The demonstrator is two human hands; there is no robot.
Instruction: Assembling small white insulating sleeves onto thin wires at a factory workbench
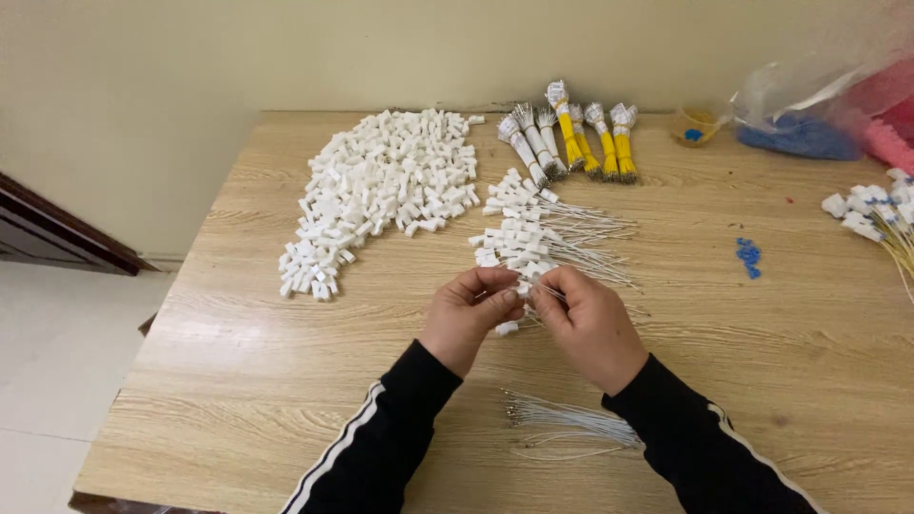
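We're mid-assembly: left hand (468, 314) pinches a white connector (507, 328), right hand (588, 324) fingers clamped on a wire (547, 295) at it, over the table (238, 381). Next likely needs the wire seated, then onto the finished pile (533, 233). Loose wires (571, 424) near our wrists.

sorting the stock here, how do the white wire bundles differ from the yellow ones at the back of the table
The white bundles have white wires; the yellow bundles have yellow ones. The white bundles lie left of the yellow bundles and slant toward the loose plugs, while the yellow bundles lie closer to straight. The white bundles number about three; the yellow, about four. Both kinds are tied, with pale tips pointing at the wall.
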